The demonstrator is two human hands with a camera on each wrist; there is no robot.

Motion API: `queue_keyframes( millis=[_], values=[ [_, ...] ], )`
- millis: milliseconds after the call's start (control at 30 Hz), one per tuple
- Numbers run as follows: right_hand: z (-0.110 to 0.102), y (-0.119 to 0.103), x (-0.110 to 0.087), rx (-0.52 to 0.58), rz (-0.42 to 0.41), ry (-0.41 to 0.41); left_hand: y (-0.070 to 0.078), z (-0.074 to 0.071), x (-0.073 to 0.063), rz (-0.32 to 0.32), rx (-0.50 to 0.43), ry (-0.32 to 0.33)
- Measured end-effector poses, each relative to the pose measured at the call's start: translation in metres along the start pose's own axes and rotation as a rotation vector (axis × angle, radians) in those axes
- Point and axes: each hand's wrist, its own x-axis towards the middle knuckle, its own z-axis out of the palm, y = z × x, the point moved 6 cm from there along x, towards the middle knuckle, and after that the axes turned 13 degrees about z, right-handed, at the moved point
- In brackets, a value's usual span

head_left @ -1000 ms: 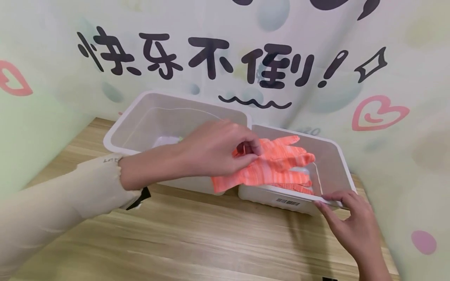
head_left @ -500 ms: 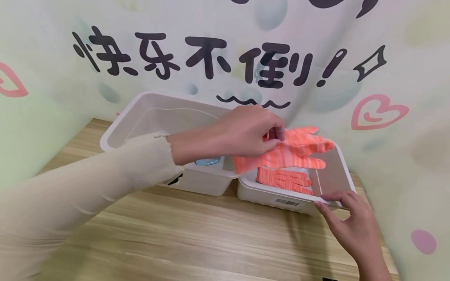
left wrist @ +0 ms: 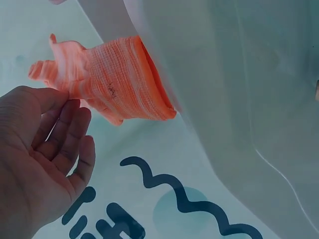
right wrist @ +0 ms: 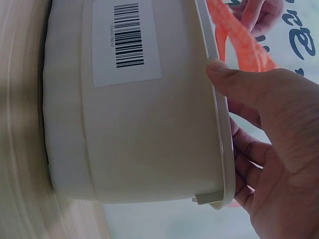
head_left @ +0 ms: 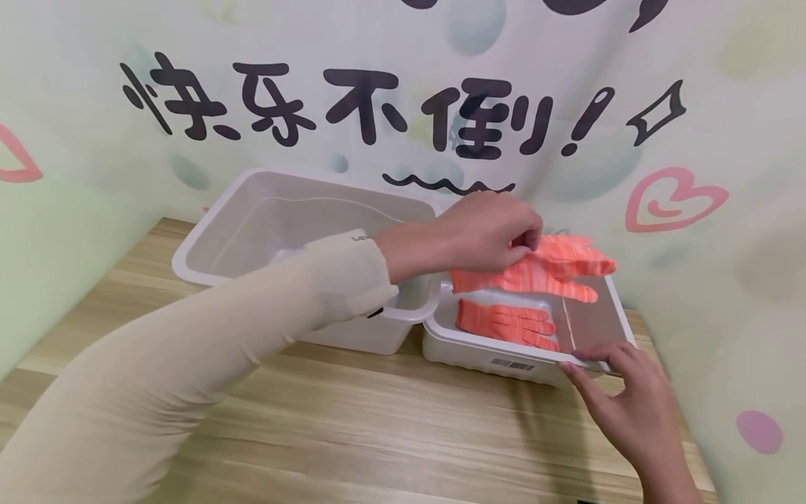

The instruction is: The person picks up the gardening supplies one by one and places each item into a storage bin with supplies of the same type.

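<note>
My left hand [head_left: 488, 231] pinches an orange striped knit glove [head_left: 535, 273] between thumb and fingertips, holding it above the right white bin [head_left: 466, 343]. In the left wrist view the glove's cuff [left wrist: 132, 79] hangs beside a bin wall. Inside the right bin, near its front wall, lies another orange striped glove [head_left: 504, 323]. My right hand [head_left: 636, 406] grips that bin's front rim close to the right corner. The right wrist view shows the thumb [right wrist: 234, 77] outside the rim and the other fingers on the inner side.
A second white bin [head_left: 201, 238] stands to the left, its interior partly hidden by my left arm [head_left: 271, 322]. Both bins sit on a wood-grain table [head_left: 352, 434] against a printed cloth backdrop [head_left: 352, 42]. A barcode label [right wrist: 127, 42] is on the right bin's front.
My left hand has carried the glove rightward, from between the two bins to over the right bin. The glove lying inside has come into fuller view. My right hand stays on the rim.
</note>
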Motion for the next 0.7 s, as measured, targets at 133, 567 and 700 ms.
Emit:
queue_keyframes(
  millis=[133, 567, 700],
  values=[
    [0.0, 0.0, 0.0, -0.006, 0.001, 0.004, -0.005, 0.007, 0.008, -0.019, 0.079, -0.007],
    [0.001, -0.002, 0.001, -0.014, 0.018, 0.004, -0.026, 0.003, -0.038, -0.141, 0.17, -0.082],
    [0.001, -0.002, 0.0, -0.004, 0.019, 0.004, -0.027, 0.002, -0.06, -0.174, 0.124, -0.113]
  ],
)
